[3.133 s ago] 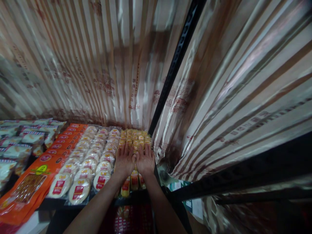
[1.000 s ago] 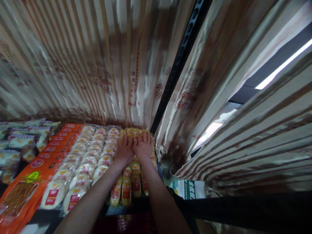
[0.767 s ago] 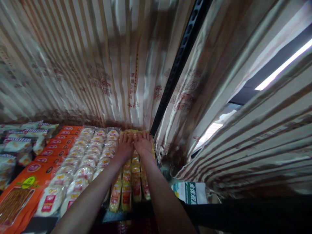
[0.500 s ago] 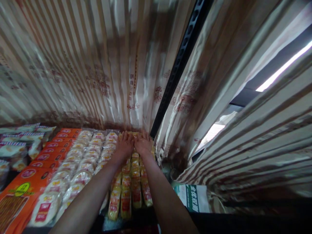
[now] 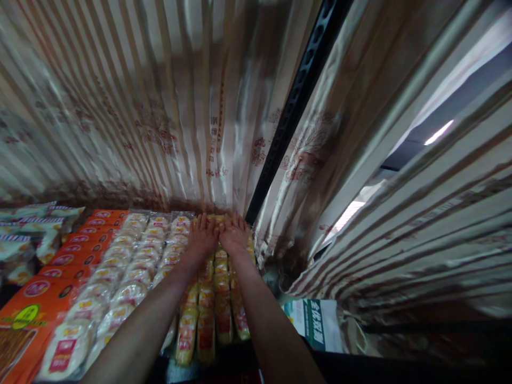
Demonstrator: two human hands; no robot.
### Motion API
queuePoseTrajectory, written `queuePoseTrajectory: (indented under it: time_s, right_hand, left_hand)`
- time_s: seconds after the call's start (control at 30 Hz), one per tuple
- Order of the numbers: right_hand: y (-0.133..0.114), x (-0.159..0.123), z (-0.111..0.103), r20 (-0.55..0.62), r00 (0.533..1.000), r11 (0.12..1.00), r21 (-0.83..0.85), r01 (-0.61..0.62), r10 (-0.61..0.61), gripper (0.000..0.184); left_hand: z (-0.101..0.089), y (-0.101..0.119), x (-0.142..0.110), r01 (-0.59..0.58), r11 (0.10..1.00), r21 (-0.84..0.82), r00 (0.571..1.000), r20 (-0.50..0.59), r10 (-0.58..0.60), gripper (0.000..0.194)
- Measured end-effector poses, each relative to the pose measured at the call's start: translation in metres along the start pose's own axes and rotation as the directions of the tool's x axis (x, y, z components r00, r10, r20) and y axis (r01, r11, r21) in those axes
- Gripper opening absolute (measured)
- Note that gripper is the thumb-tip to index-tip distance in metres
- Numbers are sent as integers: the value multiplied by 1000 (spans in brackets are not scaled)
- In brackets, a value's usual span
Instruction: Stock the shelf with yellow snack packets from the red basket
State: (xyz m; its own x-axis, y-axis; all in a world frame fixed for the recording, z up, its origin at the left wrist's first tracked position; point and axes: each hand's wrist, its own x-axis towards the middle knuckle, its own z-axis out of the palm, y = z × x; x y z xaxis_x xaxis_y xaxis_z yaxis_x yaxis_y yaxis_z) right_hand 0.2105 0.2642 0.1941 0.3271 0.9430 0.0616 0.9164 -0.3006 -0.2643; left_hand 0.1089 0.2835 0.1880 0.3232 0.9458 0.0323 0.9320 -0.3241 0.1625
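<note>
The left hand and right hand lie flat, fingers extended, on yellow oblong plastic-wrapped packets, right of white round wrapped crackers.

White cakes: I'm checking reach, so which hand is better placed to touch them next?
Probably the left hand: it lies beside the white cakes; the right hand is farther, near the black post.

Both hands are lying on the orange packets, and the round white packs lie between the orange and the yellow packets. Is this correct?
Not the orange packets: the head view shows left hand and right hand on the yellow packets. The round white packs do lie between orange and yellow.
</note>
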Motion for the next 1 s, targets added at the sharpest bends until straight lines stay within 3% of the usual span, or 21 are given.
queuePoseTrajectory:
  time_s: [0.43,0.73,1.0]
  right_hand:
    - [1,3,4,79,996,999,-4,42,-42,46]
    - [-2,3,0,44,998,999,2,44,-44,47]
    - [3,-21,-17,-34,998,999,1,-50,50,47]
  left_hand:
    - [4,-1,7,-99,995,27,995,30,99,52]
    - [-3,-2,4,-89,996,11,996,10,89,51]
    - [-3,-3,-13,-93,996,13,996,14,93,50]
